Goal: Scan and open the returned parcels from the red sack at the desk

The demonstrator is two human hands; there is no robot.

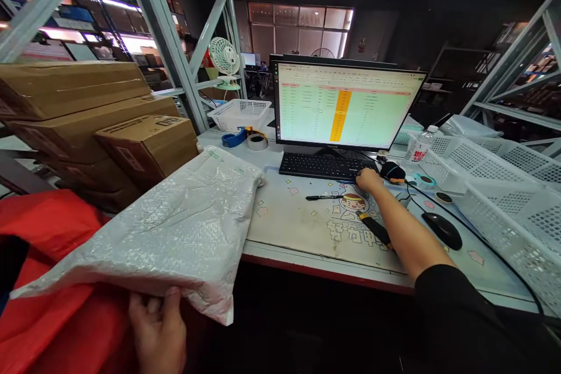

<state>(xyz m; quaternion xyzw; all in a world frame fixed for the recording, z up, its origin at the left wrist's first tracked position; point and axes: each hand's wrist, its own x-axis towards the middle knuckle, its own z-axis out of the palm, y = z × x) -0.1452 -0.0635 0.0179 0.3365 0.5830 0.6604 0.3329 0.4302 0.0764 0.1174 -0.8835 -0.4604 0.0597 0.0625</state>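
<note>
A white plastic mailer (175,216) with a bubbly surface slants from the desk towards me at the left. My left hand (160,327) is closed on its near edge, thumb up against the edge and the other fingers partly hidden beneath. My right hand (369,180) reaches across the desk and touches the lower right end of the black keyboard (315,165). Its fingers are bent and too small and covered to tell their grip. Near it lie a black marker (323,197) and a yellow-and-black utility knife (374,229).
A monitor (346,105) showing a spreadsheet stands behind the keyboard. Cardboard boxes (149,143) are stacked at left above red material (48,234). Tape rolls (257,141) and a white basket (241,114) sit behind the mailer. A mouse (442,231), a bottle (421,145) and white baskets (512,210) are right.
</note>
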